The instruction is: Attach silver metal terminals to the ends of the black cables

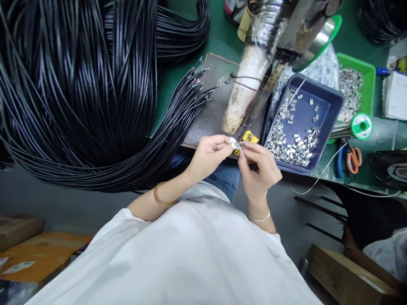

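My left hand (211,156) and my right hand (260,167) meet at the front edge of the bench, fingertips almost touching. Thumb and forefinger of the left are closed on a small whitish-silver piece (234,144), its exact kind too small to make out. My right hand pinches a small silver metal piece beside it, partly hidden by the fingers. Just right of my hands stands a dark blue tray (332,99) with many small silver metal shells (294,152). Left of them lie black cables (178,114) with stripped ends showing thin coloured wires (197,82).
A wrapped white duct (243,91) hangs down right behind my hands. Thick bundles of black cable (79,84) fill the left. To the right are a green tray (369,76), a solder spool (362,126) and orange-handled pliers (353,160). Cardboard boxes (349,275) stand below.
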Demonstrator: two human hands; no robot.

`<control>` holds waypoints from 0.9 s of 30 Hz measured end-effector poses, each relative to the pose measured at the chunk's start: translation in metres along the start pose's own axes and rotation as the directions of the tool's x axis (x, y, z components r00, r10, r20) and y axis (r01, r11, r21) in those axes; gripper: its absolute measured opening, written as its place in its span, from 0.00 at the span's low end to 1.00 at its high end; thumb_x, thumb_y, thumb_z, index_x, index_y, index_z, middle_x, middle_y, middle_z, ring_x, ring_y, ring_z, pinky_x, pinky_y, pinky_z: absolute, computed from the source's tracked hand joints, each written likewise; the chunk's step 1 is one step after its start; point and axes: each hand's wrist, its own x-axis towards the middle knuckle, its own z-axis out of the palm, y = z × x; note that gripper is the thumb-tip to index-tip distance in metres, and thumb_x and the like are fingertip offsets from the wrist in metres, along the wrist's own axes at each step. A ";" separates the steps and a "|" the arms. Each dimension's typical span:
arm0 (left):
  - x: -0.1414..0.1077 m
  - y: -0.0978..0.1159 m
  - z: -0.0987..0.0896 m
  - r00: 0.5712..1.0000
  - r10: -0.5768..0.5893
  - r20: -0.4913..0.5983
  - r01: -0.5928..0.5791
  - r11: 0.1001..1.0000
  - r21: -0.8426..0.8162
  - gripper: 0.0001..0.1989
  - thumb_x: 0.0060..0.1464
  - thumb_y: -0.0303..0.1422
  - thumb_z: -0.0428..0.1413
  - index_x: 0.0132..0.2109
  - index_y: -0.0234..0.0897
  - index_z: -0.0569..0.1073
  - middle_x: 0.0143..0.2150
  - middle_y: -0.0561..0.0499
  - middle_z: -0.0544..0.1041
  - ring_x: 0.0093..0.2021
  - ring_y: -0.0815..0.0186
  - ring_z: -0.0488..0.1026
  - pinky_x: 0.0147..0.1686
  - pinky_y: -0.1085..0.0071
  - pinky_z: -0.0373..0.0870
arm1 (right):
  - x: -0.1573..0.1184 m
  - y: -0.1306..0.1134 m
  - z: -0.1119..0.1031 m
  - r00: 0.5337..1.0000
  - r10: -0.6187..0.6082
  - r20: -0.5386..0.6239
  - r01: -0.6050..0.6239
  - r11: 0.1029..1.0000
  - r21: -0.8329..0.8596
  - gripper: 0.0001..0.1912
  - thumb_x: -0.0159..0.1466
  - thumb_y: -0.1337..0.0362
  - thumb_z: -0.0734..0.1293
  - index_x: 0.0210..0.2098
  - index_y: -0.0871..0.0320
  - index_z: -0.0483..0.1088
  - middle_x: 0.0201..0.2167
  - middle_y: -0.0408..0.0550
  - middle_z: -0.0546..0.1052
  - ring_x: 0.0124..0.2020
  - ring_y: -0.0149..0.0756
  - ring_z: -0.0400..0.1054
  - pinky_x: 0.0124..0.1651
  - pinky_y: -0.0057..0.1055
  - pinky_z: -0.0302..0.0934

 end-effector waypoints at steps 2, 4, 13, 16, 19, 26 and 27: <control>0.000 0.002 0.002 1.000 0.005 0.003 -0.005 1.000 0.002 0.04 0.52 0.27 0.61 0.30 0.31 0.75 0.22 0.58 0.69 0.21 0.80 0.61 0.23 0.81 0.61 | 0.000 0.000 0.000 1.000 0.009 -0.008 -0.009 1.000 -0.001 0.12 0.60 0.73 0.71 0.40 0.52 0.74 0.43 0.43 0.82 0.42 0.33 0.79 0.40 0.28 0.74; 0.000 0.004 0.003 1.000 -0.007 0.006 0.007 1.000 0.001 0.05 0.51 0.28 0.62 0.30 0.32 0.75 0.23 0.57 0.70 0.22 0.79 0.64 0.23 0.81 0.62 | 0.001 0.000 0.000 1.000 0.015 -0.012 -0.015 1.000 -0.002 0.12 0.60 0.73 0.71 0.41 0.51 0.74 0.43 0.43 0.82 0.42 0.33 0.79 0.41 0.29 0.75; -0.002 0.007 -0.001 0.998 -0.065 0.016 0.064 0.997 0.046 0.08 0.51 0.33 0.63 0.30 0.32 0.74 0.22 0.57 0.68 0.22 0.77 0.62 0.23 0.79 0.59 | -0.001 -0.004 -0.001 1.000 0.024 0.001 -0.024 0.997 0.071 0.10 0.60 0.74 0.70 0.38 0.53 0.70 0.44 0.45 0.82 0.41 0.33 0.79 0.42 0.29 0.76; -0.003 0.007 -0.002 0.998 -0.067 0.019 0.065 0.995 0.080 0.09 0.52 0.34 0.62 0.30 0.33 0.74 0.23 0.57 0.68 0.23 0.77 0.62 0.25 0.78 0.59 | -0.001 -0.004 -0.001 1.000 0.024 0.007 -0.024 0.998 0.059 0.10 0.61 0.73 0.69 0.38 0.53 0.70 0.43 0.45 0.82 0.40 0.32 0.79 0.42 0.29 0.75; -0.004 0.007 -0.001 0.997 -0.070 0.014 0.068 0.991 0.112 0.09 0.51 0.35 0.62 0.31 0.33 0.73 0.22 0.57 0.65 0.23 0.76 0.60 0.24 0.78 0.57 | -0.001 -0.005 -0.002 1.000 0.023 0.001 -0.023 0.998 0.059 0.11 0.60 0.74 0.70 0.37 0.54 0.70 0.42 0.45 0.82 0.40 0.31 0.79 0.41 0.28 0.75; -0.018 0.003 -0.011 0.966 -0.149 0.213 0.044 0.901 0.432 0.09 0.57 0.33 0.56 0.32 0.32 0.75 0.18 0.61 0.57 0.19 0.77 0.50 0.21 0.76 0.47 | -0.004 -0.001 -0.005 0.987 0.147 -0.067 -0.125 0.959 0.256 0.09 0.62 0.73 0.68 0.39 0.54 0.68 0.37 0.44 0.82 0.38 0.35 0.80 0.39 0.33 0.75; -0.023 0.002 -0.014 0.947 -0.168 0.275 -0.002 0.850 0.527 0.09 0.56 0.32 0.56 0.32 0.32 0.76 0.18 0.61 0.58 0.19 0.77 0.52 0.21 0.76 0.48 | -0.003 0.001 -0.006 0.981 0.162 -0.105 -0.126 0.948 0.293 0.09 0.63 0.72 0.68 0.40 0.54 0.68 0.36 0.43 0.82 0.36 0.35 0.80 0.37 0.34 0.75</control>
